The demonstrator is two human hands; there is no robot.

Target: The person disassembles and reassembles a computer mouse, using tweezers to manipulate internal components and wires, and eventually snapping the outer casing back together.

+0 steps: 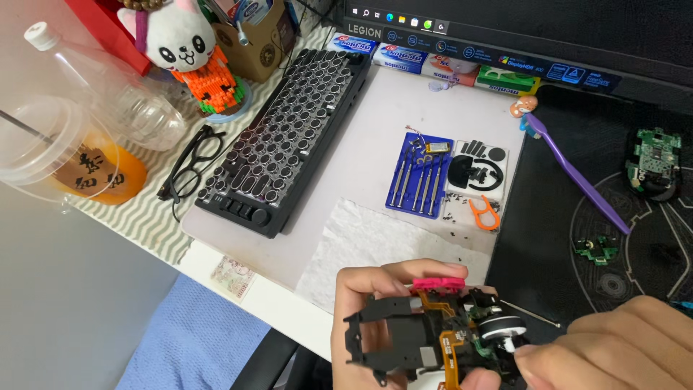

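Cluttered desk [404, 108], right hand [613, 347] cut off over mouse frame [404, 336].

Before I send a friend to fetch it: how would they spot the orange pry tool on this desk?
Start at the black round-key keyboard and move right to the blue screwdriver tray. Just right of it lies a white pad of black mouse parts; the orange pry tool rests at its lower edge, the only orange, loop-handled piece there.
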